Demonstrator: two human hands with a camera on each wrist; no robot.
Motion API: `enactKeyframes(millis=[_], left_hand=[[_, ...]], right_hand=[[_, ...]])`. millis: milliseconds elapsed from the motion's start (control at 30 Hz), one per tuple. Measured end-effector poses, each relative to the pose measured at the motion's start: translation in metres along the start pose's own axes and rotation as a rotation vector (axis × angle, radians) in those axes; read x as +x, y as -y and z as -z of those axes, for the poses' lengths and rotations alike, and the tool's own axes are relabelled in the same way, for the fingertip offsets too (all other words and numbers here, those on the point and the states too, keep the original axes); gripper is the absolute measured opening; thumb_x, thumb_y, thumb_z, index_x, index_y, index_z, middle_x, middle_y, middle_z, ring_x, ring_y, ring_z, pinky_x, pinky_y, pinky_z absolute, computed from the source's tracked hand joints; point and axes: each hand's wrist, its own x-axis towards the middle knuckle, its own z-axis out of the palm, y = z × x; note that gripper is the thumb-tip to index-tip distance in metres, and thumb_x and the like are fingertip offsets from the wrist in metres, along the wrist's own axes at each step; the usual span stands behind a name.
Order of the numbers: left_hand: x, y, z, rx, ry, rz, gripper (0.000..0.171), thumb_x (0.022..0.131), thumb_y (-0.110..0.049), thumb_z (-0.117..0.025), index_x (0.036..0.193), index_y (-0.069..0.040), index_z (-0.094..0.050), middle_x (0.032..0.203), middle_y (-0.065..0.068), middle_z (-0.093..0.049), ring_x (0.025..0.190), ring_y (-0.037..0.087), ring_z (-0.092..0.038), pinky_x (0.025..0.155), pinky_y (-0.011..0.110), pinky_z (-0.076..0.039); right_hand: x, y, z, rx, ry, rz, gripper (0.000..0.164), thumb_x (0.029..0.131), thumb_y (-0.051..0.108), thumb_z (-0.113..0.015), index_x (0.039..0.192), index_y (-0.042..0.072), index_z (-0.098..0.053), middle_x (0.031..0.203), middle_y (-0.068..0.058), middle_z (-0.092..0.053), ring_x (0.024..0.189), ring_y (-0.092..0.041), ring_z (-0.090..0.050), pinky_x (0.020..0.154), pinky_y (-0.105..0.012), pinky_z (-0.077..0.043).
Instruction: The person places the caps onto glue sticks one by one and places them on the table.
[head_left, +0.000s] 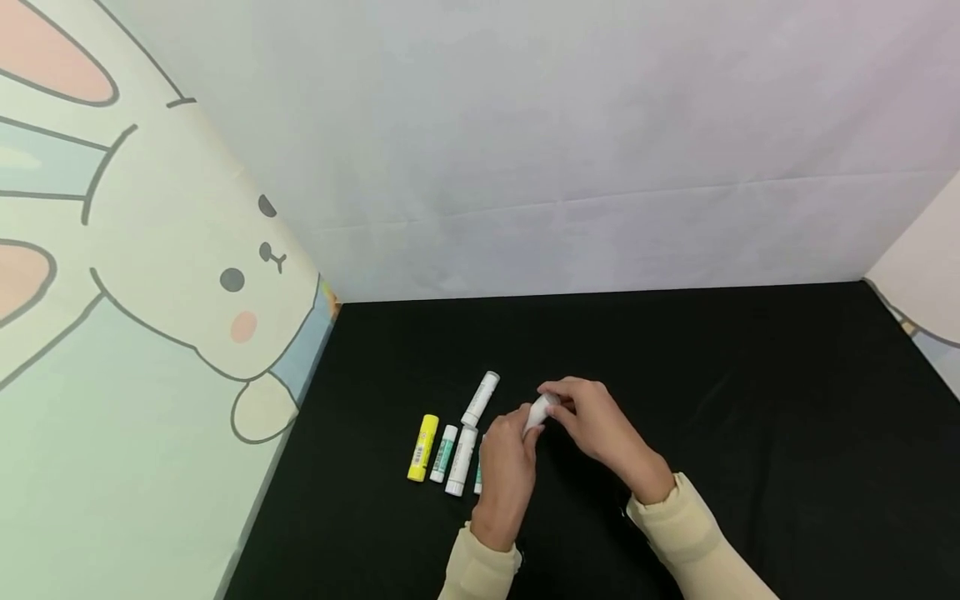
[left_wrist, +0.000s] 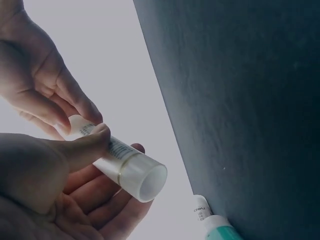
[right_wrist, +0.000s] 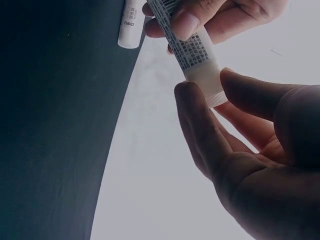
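A white glue stick (head_left: 537, 412) with printed text is held above the black table between both hands. My left hand (head_left: 507, 467) grips its barrel, the thumb lying across the label in the left wrist view. My right hand (head_left: 600, 423) pinches the ribbed end (right_wrist: 216, 98) between thumb and fingers. The opposite end (left_wrist: 152, 182) looks like an open, hollow rim in the left wrist view. Left of my left hand lie a yellow glue stick (head_left: 423, 448), a green-and-white one (head_left: 444, 454) and a white one (head_left: 461, 462). Another green-and-white stick (head_left: 477, 479) is mostly hidden behind that hand.
One more white glue stick (head_left: 481, 398) lies slanted farther back, its lower end close to the white one in front. Black cloth covers the table (head_left: 787, 433). A pale curtain (head_left: 562, 150) stands behind it, and a rabbit-print panel (head_left: 165, 275) borders the left.
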Motion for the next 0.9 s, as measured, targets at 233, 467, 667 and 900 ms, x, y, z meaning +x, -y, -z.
enactKeyframes(millis=[233,467,667,900], left_hand=[[0.006,-0.002,-0.002,0.035,-0.028,0.032,0.03,0.095,-0.009,-0.079,0.123,0.002,-0.073,0.108,0.016,-0.076,0.092,0.029,-0.072,0.074,0.043,-0.061],[0.012,-0.001,-0.004,0.124,-0.045,0.05,0.033,0.093,-0.003,-0.08,0.125,0.003,-0.072,0.104,0.016,-0.075,0.088,0.031,-0.071,0.074,0.044,-0.06],[0.016,0.002,-0.005,0.176,-0.018,0.074,0.037,0.093,0.005,-0.076,0.13,0.005,-0.069,0.108,0.02,-0.074,0.092,0.035,-0.071,0.077,0.046,-0.06],[0.018,0.005,-0.004,0.197,-0.006,0.109,0.037,0.094,0.007,-0.073,0.13,0.006,-0.068,0.107,0.019,-0.072,0.094,0.034,-0.07,0.079,0.044,-0.06]], right_hand=[[0.01,-0.002,-0.003,0.02,-0.004,0.002,0.03,0.098,-0.007,-0.068,0.128,-0.006,-0.071,0.12,-0.021,-0.072,0.1,-0.032,-0.074,0.082,-0.039,-0.063],[0.021,-0.004,-0.011,0.051,-0.009,-0.039,0.028,0.1,-0.007,-0.065,0.128,-0.005,-0.071,0.126,-0.025,-0.069,0.105,-0.035,-0.073,0.085,-0.042,-0.063],[0.032,-0.006,-0.017,0.07,0.001,-0.072,0.03,0.101,-0.006,-0.065,0.13,-0.005,-0.07,0.127,-0.025,-0.069,0.108,-0.036,-0.072,0.087,-0.044,-0.062],[0.041,-0.006,-0.024,0.072,0.02,-0.102,0.03,0.101,-0.003,-0.067,0.131,-0.005,-0.07,0.126,-0.022,-0.069,0.111,-0.035,-0.07,0.09,-0.046,-0.061]])
